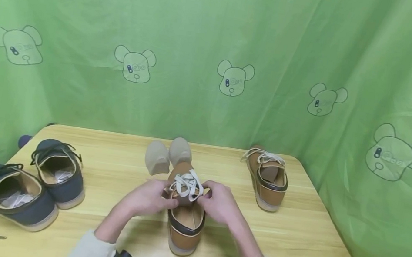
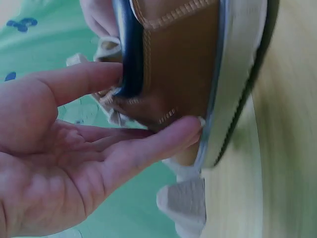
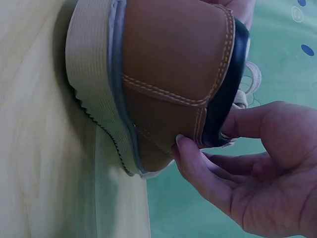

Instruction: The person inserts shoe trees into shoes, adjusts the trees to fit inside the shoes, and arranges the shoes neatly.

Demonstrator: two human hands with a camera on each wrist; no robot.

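A brown lace-up shoe (image 1: pixel 183 240) stands on the table in the middle of the head view, heel toward me. Its white laces (image 1: pixel 187 182) lie in loops over the tongue. My left hand (image 1: pixel 149 197) pinches the left side of the shoe's opening, thumb at the dark collar and fingers along the outside. On the opposite side, my right hand (image 1: pixel 222 203) grips the collar the same way. Both wrist views show the shoe's brown stitched side (image 2: pixel 183 59) and pale ridged sole (image 3: pixel 91 54) close up.
Two beige moulded shoe inserts (image 1: pixel 157 157) lie just beyond the shoe. A second brown shoe (image 1: pixel 272 196) with white laces stands at the back right. Two dark blue shoes (image 1: pixel 40 209) with dark laces sit at the left. Behind the wooden table (image 1: pixel 304 247) hangs a green curtain (image 1: pixel 189 21).
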